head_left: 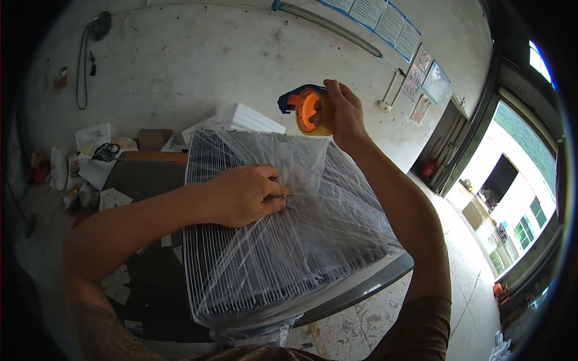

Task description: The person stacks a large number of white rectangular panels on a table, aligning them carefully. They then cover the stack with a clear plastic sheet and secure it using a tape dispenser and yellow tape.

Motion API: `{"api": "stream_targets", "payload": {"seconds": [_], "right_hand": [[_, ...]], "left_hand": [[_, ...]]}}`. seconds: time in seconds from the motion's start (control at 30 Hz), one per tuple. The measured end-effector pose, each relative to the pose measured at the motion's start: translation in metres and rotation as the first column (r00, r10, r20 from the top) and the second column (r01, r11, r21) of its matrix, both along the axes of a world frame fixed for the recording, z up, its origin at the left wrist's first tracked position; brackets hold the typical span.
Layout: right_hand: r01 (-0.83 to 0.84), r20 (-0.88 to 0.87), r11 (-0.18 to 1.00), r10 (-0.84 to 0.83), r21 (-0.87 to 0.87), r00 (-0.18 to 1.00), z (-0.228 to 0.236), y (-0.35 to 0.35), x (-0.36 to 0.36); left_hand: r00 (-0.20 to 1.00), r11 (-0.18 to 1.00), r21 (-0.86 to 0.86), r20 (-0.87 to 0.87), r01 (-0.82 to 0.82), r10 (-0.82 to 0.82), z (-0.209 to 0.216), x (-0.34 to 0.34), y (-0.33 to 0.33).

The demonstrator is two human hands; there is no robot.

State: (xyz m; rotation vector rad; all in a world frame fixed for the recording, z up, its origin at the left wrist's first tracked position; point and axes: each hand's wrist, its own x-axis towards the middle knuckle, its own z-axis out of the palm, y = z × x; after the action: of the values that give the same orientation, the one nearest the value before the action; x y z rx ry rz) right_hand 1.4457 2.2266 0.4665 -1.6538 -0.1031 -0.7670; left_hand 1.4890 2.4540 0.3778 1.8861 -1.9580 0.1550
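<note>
A tape dispenser (308, 112) with an orange hub, a dark blue frame and a roll of yellowish tape is raised in my right hand (347, 114), above the far edge of the bundle. Below it lies a large boxy bundle with closely spaced white ribs or wires (208, 265), covered in clear plastic film (304, 225). The film is drawn together in creases toward the middle of the top. There my left hand (244, 195) presses down with bent fingers, pinching the gathered film. Whether a strip of tape runs between the two hands cannot be made out.
The bundle rests on a dark round-edged table (150, 301) with white paper pieces (117, 283) on its left. White foam blocks (250, 117) and a cardboard box (153, 139) stand behind, before a wall. An open doorway (512, 186) is at the right.
</note>
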Motion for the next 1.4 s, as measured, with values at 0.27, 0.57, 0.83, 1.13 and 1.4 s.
{"api": "stream_targets", "payload": {"seconds": [0.27, 0.57, 0.83, 1.13, 1.4], "right_hand": [[0.105, -0.355, 0.987, -0.055, 0.123, 0.933, -0.037, 0.002, 0.012], [0.162, -0.267, 0.986, -0.146, 0.039, 0.953, -0.033, 0.090, -0.205], [0.394, -0.313, 0.905, -0.331, 0.163, 0.890, -0.064, 0.157, -0.335], [-0.223, -0.799, 0.848, -0.320, -0.482, 0.510, -0.073, 0.151, -0.326], [0.103, 0.135, 0.783, -0.232, 0.614, 0.963, -0.112, 0.085, -0.415]], "left_hand": [[0.998, 0.997, 0.049, -0.021, -0.062, 0.063, 0.001, -0.002, -0.006], [0.978, 0.971, 0.117, 0.025, -0.207, 0.206, 0.014, -0.006, 0.003], [0.986, 0.964, 0.254, -0.115, -0.085, 0.117, 0.044, 0.027, -0.039], [0.956, 0.874, 0.392, 0.167, -0.288, 0.240, 0.024, 0.080, -0.137], [0.958, 0.941, 0.339, 0.270, 0.004, -0.101, 0.027, -0.116, -0.056]]}}
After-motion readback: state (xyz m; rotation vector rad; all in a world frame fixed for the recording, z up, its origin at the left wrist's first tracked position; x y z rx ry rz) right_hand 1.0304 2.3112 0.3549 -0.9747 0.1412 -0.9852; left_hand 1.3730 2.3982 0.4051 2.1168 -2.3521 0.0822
